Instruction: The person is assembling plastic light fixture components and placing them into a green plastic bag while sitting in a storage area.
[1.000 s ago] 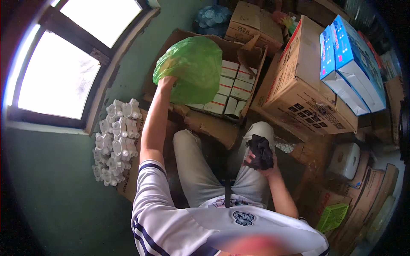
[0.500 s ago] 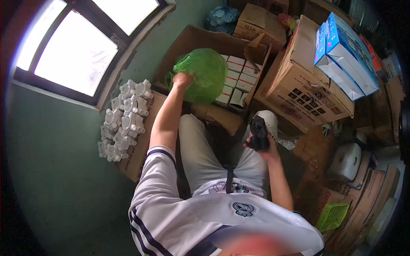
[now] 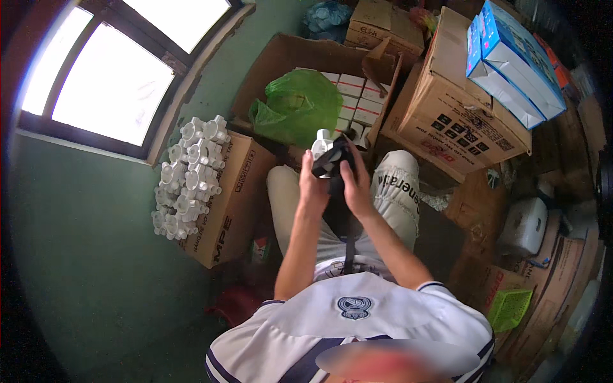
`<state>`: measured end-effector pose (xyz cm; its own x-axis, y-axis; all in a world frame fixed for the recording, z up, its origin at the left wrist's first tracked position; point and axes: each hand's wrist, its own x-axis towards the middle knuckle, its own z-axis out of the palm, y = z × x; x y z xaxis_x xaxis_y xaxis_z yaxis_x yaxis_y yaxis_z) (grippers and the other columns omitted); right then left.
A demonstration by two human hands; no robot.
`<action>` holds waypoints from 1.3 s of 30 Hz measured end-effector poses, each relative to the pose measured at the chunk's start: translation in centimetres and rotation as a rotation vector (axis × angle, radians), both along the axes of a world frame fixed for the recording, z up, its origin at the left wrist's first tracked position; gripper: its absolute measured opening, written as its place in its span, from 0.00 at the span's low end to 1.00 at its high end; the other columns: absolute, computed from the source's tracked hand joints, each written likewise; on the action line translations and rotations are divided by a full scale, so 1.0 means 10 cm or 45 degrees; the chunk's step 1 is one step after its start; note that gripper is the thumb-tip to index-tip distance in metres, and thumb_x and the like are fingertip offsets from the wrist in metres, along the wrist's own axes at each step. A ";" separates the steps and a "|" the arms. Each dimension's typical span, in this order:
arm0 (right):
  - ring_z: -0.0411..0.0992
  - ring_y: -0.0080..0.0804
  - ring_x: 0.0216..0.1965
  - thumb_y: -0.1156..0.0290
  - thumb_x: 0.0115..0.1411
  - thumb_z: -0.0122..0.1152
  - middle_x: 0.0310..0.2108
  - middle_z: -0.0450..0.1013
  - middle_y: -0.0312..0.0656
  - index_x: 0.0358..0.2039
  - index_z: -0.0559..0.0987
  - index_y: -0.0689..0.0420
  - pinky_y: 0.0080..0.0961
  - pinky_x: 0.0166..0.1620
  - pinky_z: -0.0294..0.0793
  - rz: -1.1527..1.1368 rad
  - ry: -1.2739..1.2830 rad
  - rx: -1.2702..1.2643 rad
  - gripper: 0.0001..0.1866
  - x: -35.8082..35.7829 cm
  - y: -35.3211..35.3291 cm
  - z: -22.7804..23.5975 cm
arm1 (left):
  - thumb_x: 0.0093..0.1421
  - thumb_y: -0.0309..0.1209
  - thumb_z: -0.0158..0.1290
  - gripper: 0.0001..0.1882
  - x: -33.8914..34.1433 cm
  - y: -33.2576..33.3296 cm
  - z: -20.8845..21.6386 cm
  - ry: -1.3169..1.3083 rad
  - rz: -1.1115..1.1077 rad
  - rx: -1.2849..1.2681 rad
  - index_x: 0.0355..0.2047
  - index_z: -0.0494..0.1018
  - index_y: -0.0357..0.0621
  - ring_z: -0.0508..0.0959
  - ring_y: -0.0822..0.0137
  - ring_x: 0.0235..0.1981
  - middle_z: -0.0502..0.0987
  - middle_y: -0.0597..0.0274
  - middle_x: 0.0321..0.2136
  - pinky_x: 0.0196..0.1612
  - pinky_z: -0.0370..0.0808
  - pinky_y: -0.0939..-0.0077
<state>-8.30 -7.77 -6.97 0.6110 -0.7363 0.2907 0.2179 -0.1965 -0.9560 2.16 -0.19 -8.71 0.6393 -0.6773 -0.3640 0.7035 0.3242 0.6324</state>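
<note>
Both my hands are together in front of my knees. My left hand (image 3: 312,186) is closed round a white plastic fitting (image 3: 322,141) with a round cup and short stubs. In my right hand (image 3: 357,184) is a black object (image 3: 336,155), pressed against the fitting and partly covering it; its kind is not clear. Just beyond them a green plastic bag (image 3: 300,105) lies crumpled inside an open cardboard box (image 3: 258,73), over small white boxes (image 3: 353,86). Several similar white fittings (image 3: 191,172) are stacked on a carton (image 3: 230,204) to my left.
A large carton (image 3: 463,118) with blue-and-white boxes (image 3: 511,64) on top stands at the right. Behind are a smaller carton (image 3: 383,29) and a blue plastic bag (image 3: 327,16). A green basket (image 3: 510,309) sits at lower right; a window (image 3: 112,83) is upper left.
My left hand has let go of the green bag, which has slumped into the box, and come back holding a white fitting. My right hand brought the black object from my knee to it.
</note>
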 end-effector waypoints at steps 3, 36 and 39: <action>0.67 0.53 0.67 0.64 0.75 0.49 0.65 0.68 0.61 0.71 0.63 0.66 0.42 0.70 0.61 -0.001 -0.112 -0.001 0.30 0.15 0.17 0.22 | 0.77 0.51 0.41 0.27 -0.20 -0.10 0.15 -0.258 0.027 -0.421 0.61 0.73 0.45 0.82 0.57 0.48 0.80 0.55 0.53 0.59 0.78 0.57; 0.58 0.45 0.75 0.55 0.68 0.54 0.75 0.58 0.58 0.74 0.60 0.62 0.43 0.75 0.51 0.165 -0.166 -0.259 0.39 -0.31 -0.11 1.24 | 0.71 0.36 0.50 0.31 -0.43 0.21 1.70 -1.429 0.024 -0.031 0.69 0.66 0.31 0.66 0.55 0.72 0.70 0.41 0.68 0.73 0.58 0.62; 0.50 0.46 0.79 0.61 0.67 0.55 0.79 0.50 0.51 0.77 0.57 0.58 0.55 0.77 0.28 0.307 -0.093 -0.449 0.40 -0.17 -0.39 1.34 | 0.72 0.34 0.50 0.31 -0.36 0.28 1.77 -1.457 -0.085 0.162 0.71 0.64 0.32 0.69 0.60 0.70 0.72 0.43 0.67 0.72 0.60 0.66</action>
